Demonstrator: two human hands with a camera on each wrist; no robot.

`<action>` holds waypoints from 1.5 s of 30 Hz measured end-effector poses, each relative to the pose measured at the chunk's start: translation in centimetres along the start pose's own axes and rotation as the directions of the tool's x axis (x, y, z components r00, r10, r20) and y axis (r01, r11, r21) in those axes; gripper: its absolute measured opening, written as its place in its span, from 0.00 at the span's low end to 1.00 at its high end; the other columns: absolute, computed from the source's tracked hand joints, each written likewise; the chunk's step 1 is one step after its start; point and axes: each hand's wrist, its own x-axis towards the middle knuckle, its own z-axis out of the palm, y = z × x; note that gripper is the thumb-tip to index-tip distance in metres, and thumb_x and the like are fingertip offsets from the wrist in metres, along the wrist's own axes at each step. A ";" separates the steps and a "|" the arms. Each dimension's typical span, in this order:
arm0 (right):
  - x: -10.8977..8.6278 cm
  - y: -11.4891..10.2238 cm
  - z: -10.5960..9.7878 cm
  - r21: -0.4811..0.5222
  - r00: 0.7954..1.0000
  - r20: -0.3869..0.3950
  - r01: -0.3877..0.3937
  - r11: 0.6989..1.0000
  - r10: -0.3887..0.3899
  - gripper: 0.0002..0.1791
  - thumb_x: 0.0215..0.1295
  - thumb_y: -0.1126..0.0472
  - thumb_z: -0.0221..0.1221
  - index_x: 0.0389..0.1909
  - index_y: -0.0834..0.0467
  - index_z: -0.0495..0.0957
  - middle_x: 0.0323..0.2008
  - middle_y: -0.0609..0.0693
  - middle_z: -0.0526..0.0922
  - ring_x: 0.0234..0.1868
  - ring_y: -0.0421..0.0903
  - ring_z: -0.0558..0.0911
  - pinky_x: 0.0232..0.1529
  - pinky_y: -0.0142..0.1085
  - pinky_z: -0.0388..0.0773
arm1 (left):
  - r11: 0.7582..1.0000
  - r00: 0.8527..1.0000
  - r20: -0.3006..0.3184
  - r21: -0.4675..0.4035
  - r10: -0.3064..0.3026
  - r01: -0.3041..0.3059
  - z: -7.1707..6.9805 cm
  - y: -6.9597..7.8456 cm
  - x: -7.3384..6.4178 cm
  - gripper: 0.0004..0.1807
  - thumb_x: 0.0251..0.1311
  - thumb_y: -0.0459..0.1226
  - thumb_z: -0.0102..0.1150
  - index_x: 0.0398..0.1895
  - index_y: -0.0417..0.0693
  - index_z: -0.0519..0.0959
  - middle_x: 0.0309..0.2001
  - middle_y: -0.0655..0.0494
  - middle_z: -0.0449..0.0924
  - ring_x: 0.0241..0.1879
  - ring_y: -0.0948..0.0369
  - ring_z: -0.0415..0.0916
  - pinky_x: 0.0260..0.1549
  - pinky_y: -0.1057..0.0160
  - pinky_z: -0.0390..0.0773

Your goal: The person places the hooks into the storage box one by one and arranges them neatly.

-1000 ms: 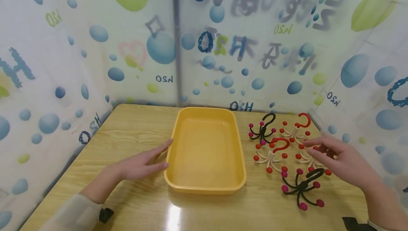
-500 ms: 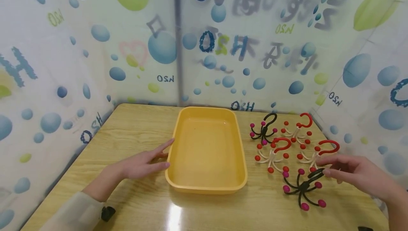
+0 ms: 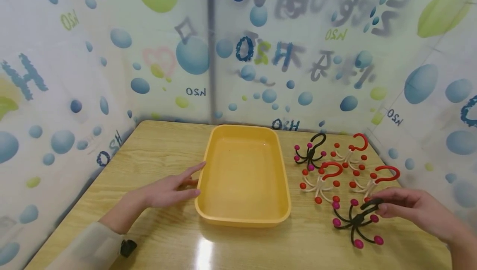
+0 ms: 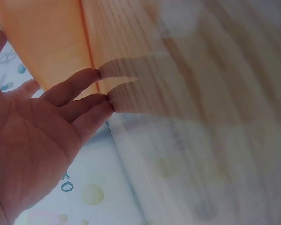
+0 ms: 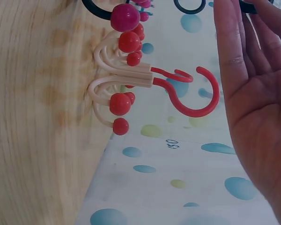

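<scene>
My right hand point(image 3: 419, 212) pinches the curved top of the nearest black hanging hook point(image 3: 358, 220) between thumb and fingers, in the head view. This hook has several spread arms tipped with magenta balls, and its arms stand over the table at the right front. In the right wrist view, part of its black curve point(image 5: 247, 6) shows behind the fingers. My left hand point(image 3: 169, 191) rests its extended fingers against the left side of the yellow tray point(image 3: 244, 174). The left wrist view shows those fingertips point(image 4: 104, 98) at the foot of the tray's wall.
Beyond the right hand stand cream hanging hooks with red curved tops and red balls: one at the middle point(image 3: 319, 184), one at the right point(image 3: 367, 187), one farther back point(image 3: 349, 154). Another black hook point(image 3: 310, 154) is behind. Patterned curtains point(image 3: 246, 75) enclose the table point(image 3: 167, 145).
My right hand has come from above the right cream hook toward the nearest black hook and now pinches its curved top. The left hand has stayed at the tray.
</scene>
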 end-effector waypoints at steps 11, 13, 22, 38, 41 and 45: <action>-0.6 -0.4 0.7 -0.043 0.998 -0.050 0.022 0.999 -0.024 0.16 0.84 0.71 0.55 0.60 0.58 0.88 0.50 0.29 0.90 0.44 0.43 0.93 0.43 0.33 0.91 | 1.000 1.000 0.003 0.002 -0.005 0.005 0.0 -0.2 0.1 0.46 0.82 0.58 0.55 0.93 0.67 0.43 0.77 0.39 0.75 0.77 0.39 0.73 0.78 0.29 0.65; -0.7 -0.6 0.8 -0.060 0.997 -0.069 0.041 0.997 -0.045 0.16 0.83 0.72 0.55 0.59 0.58 0.88 0.49 0.31 0.91 0.42 0.44 0.93 0.43 0.33 0.91 | 1.000 1.000 0.006 -0.002 -0.003 0.003 0.0 -0.3 0.1 0.46 0.83 0.58 0.54 0.93 0.67 0.42 0.77 0.39 0.75 0.77 0.39 0.73 0.78 0.29 0.65; -1.0 -2.0 1.9 -0.112 0.977 -0.162 0.122 0.986 -0.139 0.16 0.80 0.76 0.57 0.56 0.59 0.88 0.42 0.41 0.92 0.36 0.46 0.91 0.38 0.33 0.90 | 1.000 1.000 0.006 -0.004 -0.014 0.014 -0.1 -0.2 0.1 0.46 0.82 0.59 0.55 0.92 0.68 0.43 0.77 0.39 0.75 0.77 0.39 0.74 0.77 0.29 0.66; 0.5 -7.3 5.5 -0.151 0.931 -0.217 0.266 0.952 -0.295 0.15 0.74 0.79 0.61 0.55 0.63 0.87 0.43 0.42 0.93 0.36 0.43 0.93 0.38 0.35 0.92 | 1.000 1.000 -0.002 -0.012 -0.019 0.019 0.1 -0.2 0.1 0.46 0.81 0.59 0.56 0.92 0.69 0.44 0.76 0.39 0.77 0.76 0.40 0.75 0.77 0.29 0.67; 1.2 -8.6 6.4 -0.154 0.926 -0.218 0.278 0.948 -0.307 0.15 0.74 0.78 0.63 0.55 0.62 0.87 0.41 0.44 0.93 0.36 0.43 0.93 0.37 0.34 0.91 | 1.000 1.000 0.001 -0.014 -0.023 0.023 0.0 -0.2 0.2 0.46 0.81 0.59 0.56 0.92 0.70 0.44 0.76 0.41 0.77 0.76 0.41 0.75 0.77 0.29 0.67; 2.5 -9.8 7.4 -0.118 0.911 -0.207 0.338 0.934 -0.356 0.16 0.74 0.79 0.62 0.55 0.62 0.87 0.41 0.44 0.93 0.36 0.42 0.92 0.37 0.34 0.91 | 0.999 1.000 0.005 -0.014 -0.029 0.029 -0.1 -0.1 0.2 0.46 0.81 0.59 0.56 0.92 0.69 0.44 0.76 0.42 0.77 0.76 0.41 0.75 0.77 0.29 0.67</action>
